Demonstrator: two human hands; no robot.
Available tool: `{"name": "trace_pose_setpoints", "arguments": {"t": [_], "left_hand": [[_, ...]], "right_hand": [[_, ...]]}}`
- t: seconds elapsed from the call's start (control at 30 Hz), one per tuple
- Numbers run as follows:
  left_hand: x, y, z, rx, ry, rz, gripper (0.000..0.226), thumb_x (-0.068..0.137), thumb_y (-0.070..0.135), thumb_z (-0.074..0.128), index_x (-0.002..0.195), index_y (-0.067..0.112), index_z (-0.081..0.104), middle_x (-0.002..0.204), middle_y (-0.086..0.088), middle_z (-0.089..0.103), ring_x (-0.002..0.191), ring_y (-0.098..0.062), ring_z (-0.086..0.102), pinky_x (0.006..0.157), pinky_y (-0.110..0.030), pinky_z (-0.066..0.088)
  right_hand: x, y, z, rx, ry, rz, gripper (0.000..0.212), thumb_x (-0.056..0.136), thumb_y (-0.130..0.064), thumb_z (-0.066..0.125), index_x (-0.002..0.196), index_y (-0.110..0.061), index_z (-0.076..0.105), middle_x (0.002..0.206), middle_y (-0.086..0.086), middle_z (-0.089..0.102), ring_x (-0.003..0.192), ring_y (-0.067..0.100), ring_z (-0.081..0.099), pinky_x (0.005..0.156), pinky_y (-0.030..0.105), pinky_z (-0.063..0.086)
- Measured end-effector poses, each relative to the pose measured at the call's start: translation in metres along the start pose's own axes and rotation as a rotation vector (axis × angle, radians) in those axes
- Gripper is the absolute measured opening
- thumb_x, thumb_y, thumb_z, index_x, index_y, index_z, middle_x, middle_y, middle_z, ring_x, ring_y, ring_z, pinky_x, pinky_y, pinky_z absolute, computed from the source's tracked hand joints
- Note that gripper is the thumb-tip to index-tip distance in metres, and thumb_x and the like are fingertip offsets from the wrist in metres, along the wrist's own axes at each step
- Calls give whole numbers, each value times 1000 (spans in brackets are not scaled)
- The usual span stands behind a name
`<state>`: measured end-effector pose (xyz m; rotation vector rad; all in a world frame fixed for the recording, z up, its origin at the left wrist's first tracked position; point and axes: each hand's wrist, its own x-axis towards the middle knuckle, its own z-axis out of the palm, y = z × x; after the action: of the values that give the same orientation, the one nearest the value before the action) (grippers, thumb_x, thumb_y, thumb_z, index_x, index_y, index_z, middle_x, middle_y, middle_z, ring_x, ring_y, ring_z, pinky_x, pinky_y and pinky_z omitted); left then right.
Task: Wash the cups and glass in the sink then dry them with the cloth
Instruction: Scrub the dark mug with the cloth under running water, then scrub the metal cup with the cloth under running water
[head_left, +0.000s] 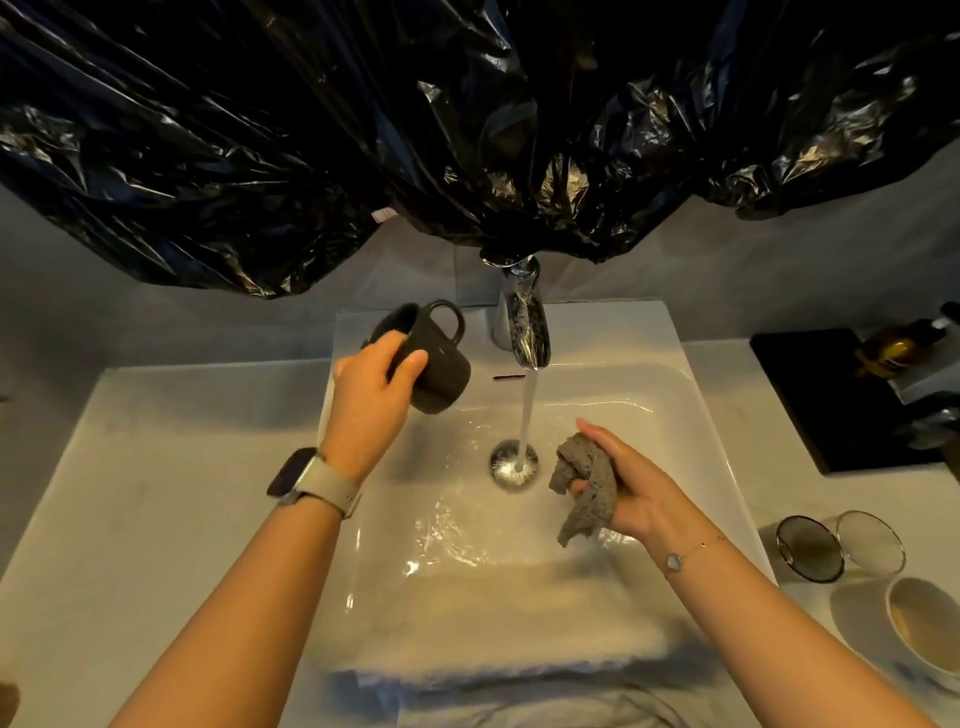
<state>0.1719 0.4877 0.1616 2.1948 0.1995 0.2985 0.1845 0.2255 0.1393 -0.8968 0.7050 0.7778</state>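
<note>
A folded white towel lies over the near rim of the sink, closest to the camera. To the right of it, on the desk, stands a pale cup at the frame edge, cut off in part. Just beyond that cup lies a clear glass on its side, its dark-rimmed mouth turned toward the sink.

Both forearms reach forward over the basin. The left wrist carries a watch on a light strap; the right wrist carries a thin bracelet.

The right hand is over the right part of the basin, fingers curled round a grey cloth — the cloth is bunched, with one end hanging below the palm. It is held just to the right of the water stream, apart from it.

The stream falls straight onto the drain at the middle of the basin, and a film of water spreads over the basin floor.

The left hand grips a dark mug above the far left corner of the sink. The mug is tilted, its mouth turned up and to the left, its handle on the upper side facing the wall. Thumb and fingers clasp the body, not the handle.

The chrome tap stands at the far rim, running. At far right on the desk sits a black tray with a small amber bottle beside it — details there are dim. Crumpled black plastic sheeting hangs across the wall behind.
</note>
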Motion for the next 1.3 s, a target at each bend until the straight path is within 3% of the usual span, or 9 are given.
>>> {"name": "trace_pose_setpoints", "arguments": {"t": [0.07,0.23,0.37,0.53,0.73,0.87,1.03,1.2,1.3], "left_hand": [[18,-5,2,344,24,140,18,101,23,53,83,21,53,73,9,48,79,-18,46,90,-33,32],[57,-27,6,626,23,227,22,100,18,54,79,14,51,71,-4,57,74,-30,50,95,-40,30],[69,-45,11,747,5,244,16,98,17,57,83,11,61,78,-9,67,80,-35,56,98,-42,28],[70,-60,14,799,52,236,9,95,14,63,93,7,68,85,-12,71,88,-38,58,101,-53,25],[51,-34,20,655,120,144,35,90,15,66,125,12,62,128,-12,60,120,-34,47,106,-52,24],[-3,22,45,433,150,137,38,90,11,65,127,12,59,132,-10,55,120,-33,48,100,-50,36],[-87,118,118,-29,-96,12,25,95,12,61,116,27,60,113,15,58,96,-2,60,81,-13,44],[-139,175,227,-193,-264,-47,31,90,6,66,110,28,62,115,12,63,93,-1,62,76,-11,48],[-154,186,295,-225,-420,-178,47,87,10,72,126,27,52,131,5,54,110,-5,57,90,-15,47]], "right_hand": [[2,2,0,-59,3,-21,18,83,-15,67,74,-8,53,70,13,51,38,20,50,35,22,43],[9,6,-5,-245,69,-230,10,85,-3,62,82,-6,54,72,15,52,55,25,54,46,28,48],[5,2,-7,-489,205,-380,13,83,-6,71,85,-9,59,79,11,66,66,20,64,61,30,55],[3,-2,-17,-519,258,-370,28,88,-18,68,113,-22,57,102,3,68,92,19,65,77,32,53],[-24,-7,-45,-487,319,-500,27,92,-17,62,117,-25,53,111,1,65,101,18,63,76,31,52],[-51,-18,-77,-354,298,-583,31,92,-12,61,121,-22,53,109,1,65,98,14,64,73,24,50],[-88,-39,-141,-257,328,-636,33,91,-11,62,122,-19,54,113,7,65,102,22,64,87,39,54],[-113,-65,-219,-168,357,-658,39,92,-9,60,129,-16,54,118,9,65,107,24,63,85,33,52],[-121,-80,-259,-119,351,-644,36,92,-6,59,128,-12,54,116,12,66,106,25,65,85,34,54]]}}
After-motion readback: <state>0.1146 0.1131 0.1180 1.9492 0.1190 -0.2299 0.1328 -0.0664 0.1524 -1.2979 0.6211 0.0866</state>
